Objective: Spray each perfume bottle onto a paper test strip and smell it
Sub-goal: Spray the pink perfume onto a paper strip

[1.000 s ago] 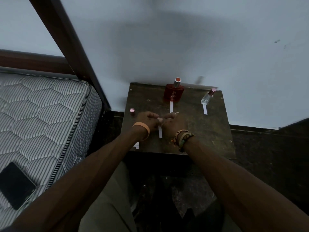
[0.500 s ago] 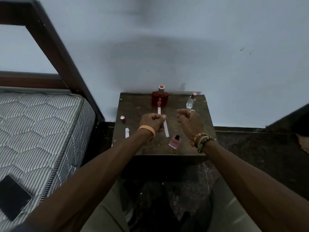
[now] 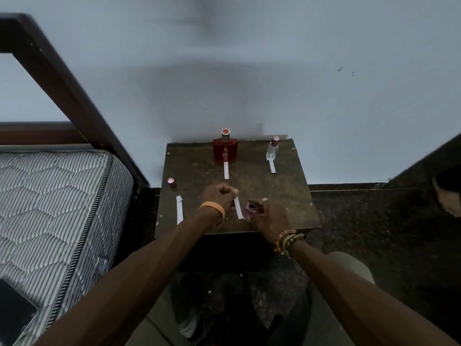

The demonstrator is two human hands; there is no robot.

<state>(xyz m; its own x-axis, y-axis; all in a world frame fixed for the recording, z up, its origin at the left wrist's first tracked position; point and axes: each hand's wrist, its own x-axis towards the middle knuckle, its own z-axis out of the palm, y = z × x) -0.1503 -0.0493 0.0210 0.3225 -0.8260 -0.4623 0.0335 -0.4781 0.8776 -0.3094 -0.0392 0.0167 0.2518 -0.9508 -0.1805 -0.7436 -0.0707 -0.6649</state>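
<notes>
Head view: left hand (image 3: 219,196) pinching a paper test strip (image 3: 238,208) over the small table (image 3: 287,196), right hand (image 3: 270,216) wrapped around pink perfume bottle (image 3: 250,208) beside it, red bottle (image 3: 225,148) and clear bottle (image 3: 272,148) standing at the back edge.

Scuffed matt wooden table (image 3: 287,191), glossy red glass bottle (image 3: 225,151), white paper strips (image 3: 226,170)

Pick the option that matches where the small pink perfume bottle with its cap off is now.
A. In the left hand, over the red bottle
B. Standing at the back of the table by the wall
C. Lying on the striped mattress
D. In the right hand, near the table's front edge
D: the right hand is closed around the small pink perfume bottle near the front edge of the dark wooden table.
</notes>
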